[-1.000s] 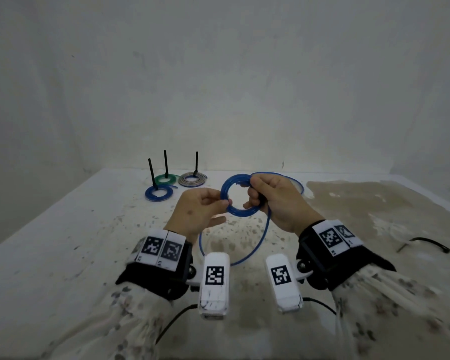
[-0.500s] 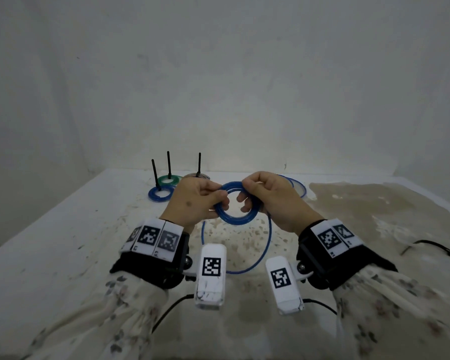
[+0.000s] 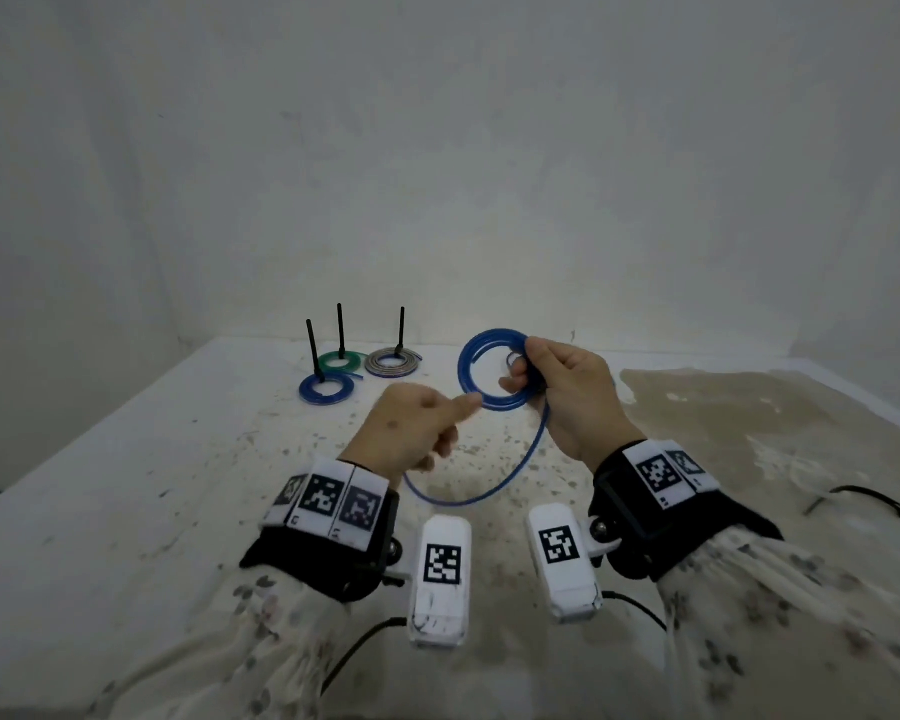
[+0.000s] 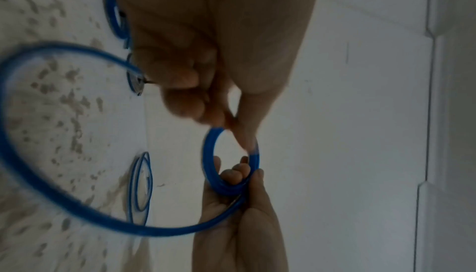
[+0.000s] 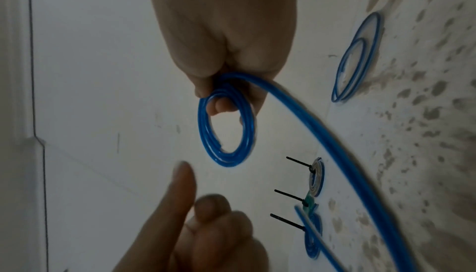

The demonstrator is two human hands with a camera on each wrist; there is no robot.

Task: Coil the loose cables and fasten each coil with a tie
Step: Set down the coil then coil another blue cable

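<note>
A blue cable coil [image 3: 462,366] [image 5: 226,161] hangs upright above the table, and my right hand [image 3: 528,371] grips its right side with thumb and fingers. From that grip the loose blue tail [image 3: 489,493] [image 4: 154,231] arcs down toward me and rises again under my left hand [image 3: 453,420]. The tail's end shows beside the left hand's curled fingers [image 4: 180,84], apparently free. The left thumb [image 5: 182,176] points at the coil's lower left edge, with a small gap in the right wrist view.
Three tied coils lie at the back left, blue [image 3: 327,391], green [image 3: 340,361] and grey [image 3: 392,363], each with a black tie standing up. A thin loose blue cable [image 5: 336,98] lies behind my right hand. A black tie [image 3: 863,496] lies on the table's stained right side.
My left hand has let go of the coil and dropped down and left. My right hand has carried the coil slightly right and up, now holding it alone.
</note>
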